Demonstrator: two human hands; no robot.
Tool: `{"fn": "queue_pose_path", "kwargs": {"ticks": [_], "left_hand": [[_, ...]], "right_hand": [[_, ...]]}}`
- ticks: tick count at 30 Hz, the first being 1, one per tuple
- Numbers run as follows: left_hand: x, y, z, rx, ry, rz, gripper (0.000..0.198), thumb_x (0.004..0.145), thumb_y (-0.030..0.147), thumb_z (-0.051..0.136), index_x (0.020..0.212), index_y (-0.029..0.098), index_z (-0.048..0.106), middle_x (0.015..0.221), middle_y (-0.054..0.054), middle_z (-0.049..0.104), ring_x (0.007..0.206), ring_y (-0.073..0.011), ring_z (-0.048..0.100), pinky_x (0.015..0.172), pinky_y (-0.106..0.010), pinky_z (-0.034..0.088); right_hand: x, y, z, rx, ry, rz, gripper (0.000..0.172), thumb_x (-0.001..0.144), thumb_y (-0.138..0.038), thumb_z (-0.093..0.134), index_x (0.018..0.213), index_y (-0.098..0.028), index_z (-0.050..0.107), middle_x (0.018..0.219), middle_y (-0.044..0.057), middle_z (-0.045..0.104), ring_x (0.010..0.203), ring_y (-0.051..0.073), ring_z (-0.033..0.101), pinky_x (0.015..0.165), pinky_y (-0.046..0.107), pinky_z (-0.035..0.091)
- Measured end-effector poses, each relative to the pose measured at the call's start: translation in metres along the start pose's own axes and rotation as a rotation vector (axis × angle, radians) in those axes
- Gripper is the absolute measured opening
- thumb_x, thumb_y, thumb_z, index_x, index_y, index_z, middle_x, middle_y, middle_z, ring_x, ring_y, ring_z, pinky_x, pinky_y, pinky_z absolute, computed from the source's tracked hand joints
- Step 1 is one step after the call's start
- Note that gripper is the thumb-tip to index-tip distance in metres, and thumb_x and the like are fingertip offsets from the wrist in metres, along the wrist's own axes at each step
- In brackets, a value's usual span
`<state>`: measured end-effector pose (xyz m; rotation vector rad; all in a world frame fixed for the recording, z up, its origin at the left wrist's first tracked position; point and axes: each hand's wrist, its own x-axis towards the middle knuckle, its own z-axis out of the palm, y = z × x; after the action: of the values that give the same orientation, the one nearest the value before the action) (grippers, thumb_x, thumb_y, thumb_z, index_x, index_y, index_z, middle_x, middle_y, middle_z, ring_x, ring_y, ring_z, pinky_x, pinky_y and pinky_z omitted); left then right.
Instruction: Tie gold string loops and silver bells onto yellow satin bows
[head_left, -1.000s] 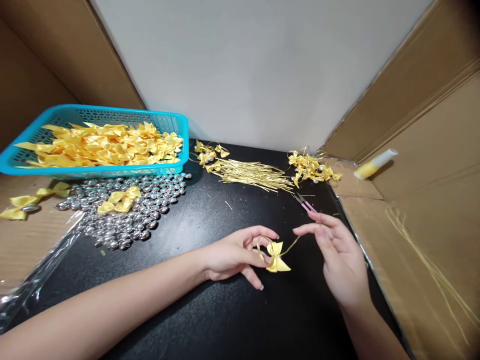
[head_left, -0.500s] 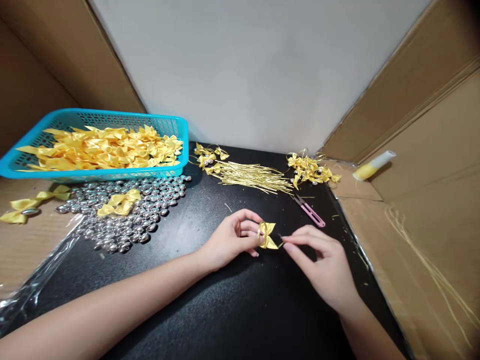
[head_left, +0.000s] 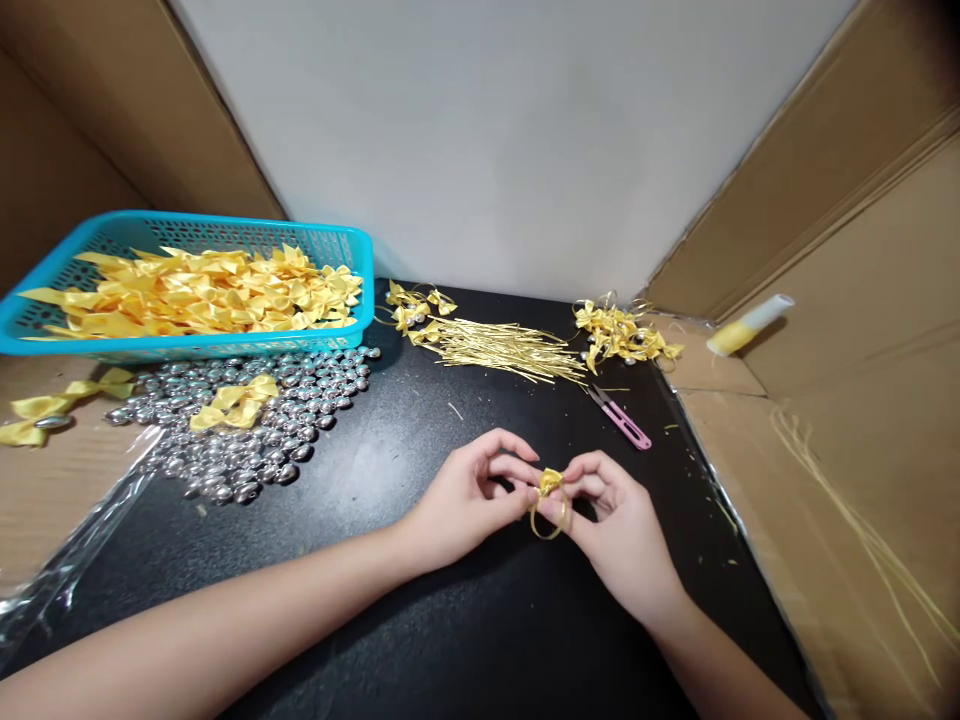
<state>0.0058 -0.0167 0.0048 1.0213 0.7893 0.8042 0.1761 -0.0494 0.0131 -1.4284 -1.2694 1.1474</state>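
Between my two hands is a yellow ribbon bow [head_left: 550,481] with a loop of gold cord [head_left: 549,534] hanging below it. My left hand [head_left: 487,487] pinches the bow from the left with thumb and fingers. From the right, my right hand [head_left: 611,510] pinches its other side, thumb low and index finger on top. The fingers cover part of the bow, and I cannot tell whether a bead is in it. Beyond my right hand lie pink thread snips [head_left: 628,425]. A pile of cut gold cords [head_left: 510,350] is farther back on the black table [head_left: 420,640].
A blue basket [head_left: 367,290] full of yellow bows stands at the back left. Many silver beads [head_left: 300,415] spread before it, with a few bows on top. Finished-looking looped bows [head_left: 619,330] lie at the back right. Cardboard walls [head_left: 862,290] flank the table; a white-and-yellow roll [head_left: 750,325] is at right.
My right hand has moved left from the loose cord end onto the bow. The bow has been turned, so the cord loop now hangs toward me.
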Motion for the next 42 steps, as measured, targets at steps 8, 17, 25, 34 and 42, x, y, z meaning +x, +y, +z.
{"fn": "queue_pose_path", "kwargs": {"ticks": [8,17,25,34,42], "left_hand": [[0.003,0.000,0.001,-0.085,-0.034,-0.106,0.036,0.072,0.033,0.077,0.094,0.017,0.053,0.082,-0.003,0.071,0.065,-0.0123,0.061,0.056,-0.022,0.047],[-0.002,0.003,0.003,0.032,0.043,-0.040,0.036,0.078,0.028,0.071,0.105,0.019,0.050,0.075,0.001,0.069,0.064,-0.0103,0.061,0.060,-0.021,0.046],[0.006,0.001,-0.003,-0.290,-0.039,-0.134,0.036,0.075,0.019,0.067,0.107,0.016,0.052,0.082,-0.004,0.072,0.068,-0.0126,0.063,0.063,-0.023,0.047],[0.004,-0.007,-0.003,-0.125,-0.074,-0.021,0.049,0.067,0.013,0.079,0.106,0.018,0.050,0.095,-0.002,0.066,0.078,-0.0100,0.061,0.076,-0.026,0.047],[-0.001,-0.008,0.002,-0.119,-0.154,-0.050,0.029,0.075,0.024,0.074,0.099,0.014,0.060,0.082,0.000,0.061,0.074,-0.0097,0.056,0.070,-0.023,0.046]], "right_hand": [[0.000,0.006,0.005,0.025,-0.004,0.032,0.037,0.065,-0.037,0.080,0.087,-0.019,0.056,0.063,0.001,0.066,0.060,0.016,0.060,0.061,0.030,0.050],[0.004,-0.003,-0.004,-0.155,-0.094,-0.165,0.020,0.073,-0.022,0.072,0.093,-0.020,0.068,0.086,0.004,0.064,0.076,0.016,0.059,0.069,0.030,0.052],[0.006,0.002,0.001,0.105,-0.080,-0.085,0.010,0.072,-0.025,0.075,0.080,-0.019,0.073,0.083,0.004,0.064,0.076,0.016,0.064,0.069,0.028,0.056],[0.010,0.008,-0.001,0.250,-0.047,-0.099,0.008,0.073,-0.025,0.075,0.068,-0.020,0.071,0.080,0.003,0.060,0.077,0.014,0.060,0.068,0.025,0.051],[0.007,0.013,0.004,0.263,-0.012,-0.143,0.004,0.074,-0.024,0.074,0.071,-0.022,0.072,0.081,0.001,0.056,0.074,0.012,0.057,0.065,0.023,0.049]]}}
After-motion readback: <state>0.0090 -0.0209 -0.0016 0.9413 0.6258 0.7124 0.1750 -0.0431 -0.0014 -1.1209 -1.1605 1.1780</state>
